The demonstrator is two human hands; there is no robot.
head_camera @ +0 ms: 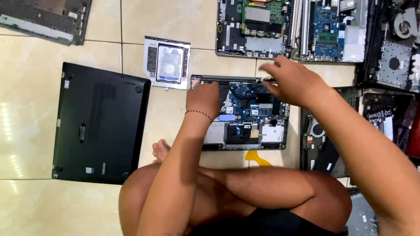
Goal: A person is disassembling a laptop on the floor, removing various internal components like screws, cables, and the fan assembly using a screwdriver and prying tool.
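Opened laptop [245, 116] in the centre of the frame, bottom cover already off, blue circuit board and fan area exposed; board, cables and hinge bar at the upper edge not yet removed, so judged only partly dismantled. Left hand [203, 98] resting flat with curled fingers on the left part of the opened chassis, pressing it down, gripping nothing. Right hand [291, 78] closed around a small dark tool [266, 80], probably a screwdriver, with tip at the upper right corner near the hinge. At the left of the frame a closed black laptop [100, 124] lying bottom up, with small white square labels near its corners. Above centre-left a silver drive caddy [167, 62] with a pale label. Along the upper right more opened machines [288, 26] with green and blue boards. Below the opened laptop a yellow scrap [257, 158] on the tiled floor [30, 87].
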